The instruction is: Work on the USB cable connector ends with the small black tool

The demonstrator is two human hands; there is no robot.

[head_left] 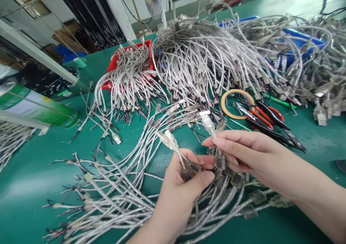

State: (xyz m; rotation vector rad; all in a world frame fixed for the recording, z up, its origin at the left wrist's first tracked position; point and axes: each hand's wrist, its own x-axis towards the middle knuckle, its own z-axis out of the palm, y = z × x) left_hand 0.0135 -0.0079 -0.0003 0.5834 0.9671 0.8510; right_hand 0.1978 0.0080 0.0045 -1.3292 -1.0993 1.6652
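Near the middle, my left hand (186, 182) is closed around a few USB cables (171, 140), their plugs sticking up past the index finger and dark ferrite lumps lying in the palm. Beside it, my right hand (240, 150) pinches another USB cable (207, 123) just below its clear-moulded plug, which points up and away. The two hands almost meet; whether they touch is hard to tell. Under them spreads a loose bundle of silvery cables (127, 204), with stripped wire ends at the left and ferrite lumps at the right.
Heaped cables (200, 53) fill the back, some in a red bin (151, 45) and blue trays (305, 38). A tape roll (225, 107), cutters (270, 118) and a green pen-like stick (279, 101) lie right. A green can (40, 105) stands left by a white post.
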